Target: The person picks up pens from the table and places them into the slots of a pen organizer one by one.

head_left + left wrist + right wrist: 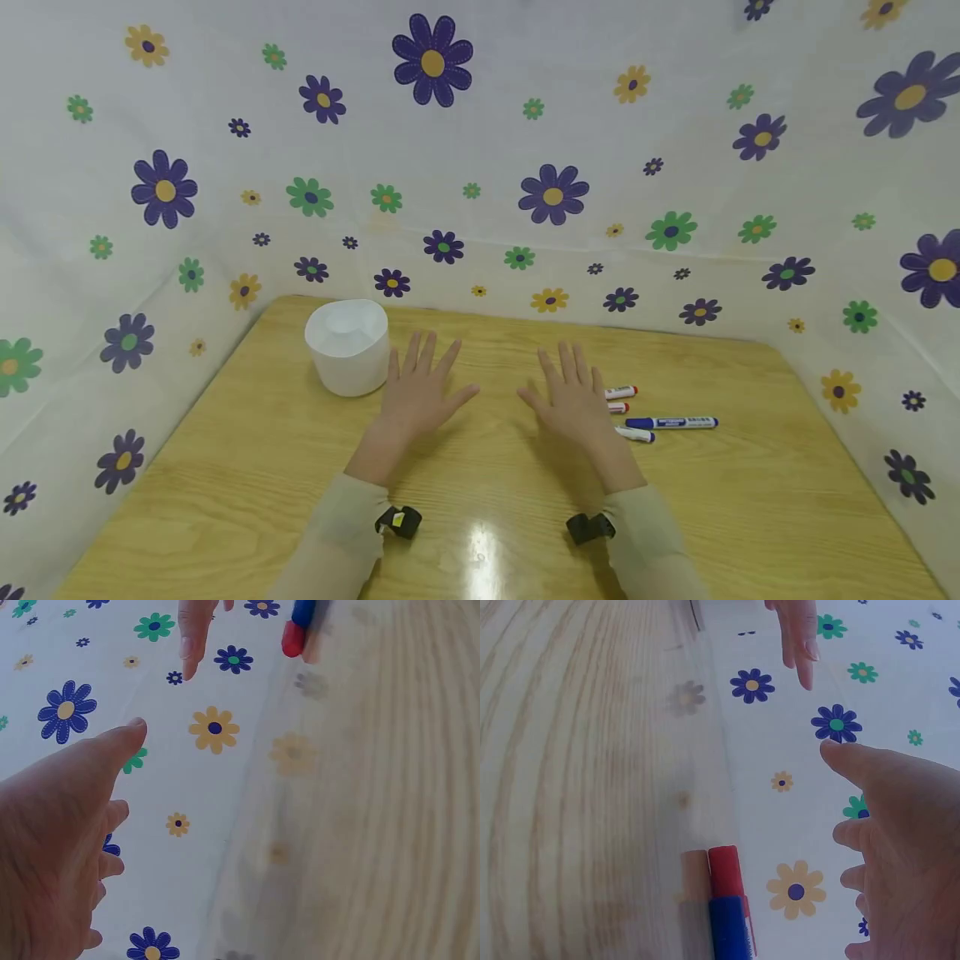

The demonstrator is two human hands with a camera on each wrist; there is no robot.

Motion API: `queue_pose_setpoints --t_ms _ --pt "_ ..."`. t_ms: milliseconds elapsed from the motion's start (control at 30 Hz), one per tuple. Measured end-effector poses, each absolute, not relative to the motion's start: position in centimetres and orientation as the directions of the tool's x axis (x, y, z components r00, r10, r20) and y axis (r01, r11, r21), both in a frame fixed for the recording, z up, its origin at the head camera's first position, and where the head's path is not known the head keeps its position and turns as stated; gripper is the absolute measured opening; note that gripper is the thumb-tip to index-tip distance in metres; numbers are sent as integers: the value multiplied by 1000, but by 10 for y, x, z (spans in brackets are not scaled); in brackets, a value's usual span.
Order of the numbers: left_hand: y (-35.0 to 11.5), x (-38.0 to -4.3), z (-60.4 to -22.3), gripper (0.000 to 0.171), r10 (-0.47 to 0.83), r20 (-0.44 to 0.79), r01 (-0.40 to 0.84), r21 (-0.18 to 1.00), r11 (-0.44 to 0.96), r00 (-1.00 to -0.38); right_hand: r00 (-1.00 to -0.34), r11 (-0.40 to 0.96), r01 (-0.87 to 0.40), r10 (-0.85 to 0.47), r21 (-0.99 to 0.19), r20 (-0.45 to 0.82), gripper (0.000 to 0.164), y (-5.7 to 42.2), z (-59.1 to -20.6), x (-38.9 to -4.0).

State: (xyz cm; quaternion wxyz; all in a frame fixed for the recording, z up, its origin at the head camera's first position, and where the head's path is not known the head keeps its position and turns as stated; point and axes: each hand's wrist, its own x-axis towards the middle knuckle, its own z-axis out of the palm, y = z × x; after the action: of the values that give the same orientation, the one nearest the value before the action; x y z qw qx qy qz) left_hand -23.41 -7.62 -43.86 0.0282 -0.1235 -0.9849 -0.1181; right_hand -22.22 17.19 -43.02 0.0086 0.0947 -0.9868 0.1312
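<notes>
While the right hand (576, 407) spreads empty, markers (671, 423) lie just to its right.
Long axes run sideways (three partly hidden); the left hand (416, 400), also spread and empty, is beside the white container (351, 371).

From above, the head camera faces forward and down across the yellowish wood-grain worktop (225, 467) to the white flower-printed cloth (480, 142). The wrist cameras look from close by along the bare left hand (416, 400) and bare right hand (576, 410), each view rolled sideways; both share the cloth and red and blue marker caps (726, 874).
</notes>
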Motion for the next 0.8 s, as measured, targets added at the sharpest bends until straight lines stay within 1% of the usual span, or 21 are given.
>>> queue_pose_setpoints --t_ms 200,367,567,700,800 --pt "-81 -232 -424 84 258 112 278 232 932 -960 -982 942 -191 -184 -276 50 81 169 -422 -221" --pt "-91 -230 -405 90 270 133 295 233 927 -954 -979 940 -203 -192 -276 67 80 165 -412 -217" --pt "-117 -226 -387 96 232 147 264 266 927 -961 -961 922 -263 -224 -283 163 80 155 -403 -208" --pt "-136 -222 -377 99 197 157 237 297 925 -968 -933 904 -330 -268 -271 241 79 143 -401 -201" --pt "-150 -220 -372 103 170 146 208 308 928 -975 -914 885 -376 -307 -275 265 79 132 -402 -194"
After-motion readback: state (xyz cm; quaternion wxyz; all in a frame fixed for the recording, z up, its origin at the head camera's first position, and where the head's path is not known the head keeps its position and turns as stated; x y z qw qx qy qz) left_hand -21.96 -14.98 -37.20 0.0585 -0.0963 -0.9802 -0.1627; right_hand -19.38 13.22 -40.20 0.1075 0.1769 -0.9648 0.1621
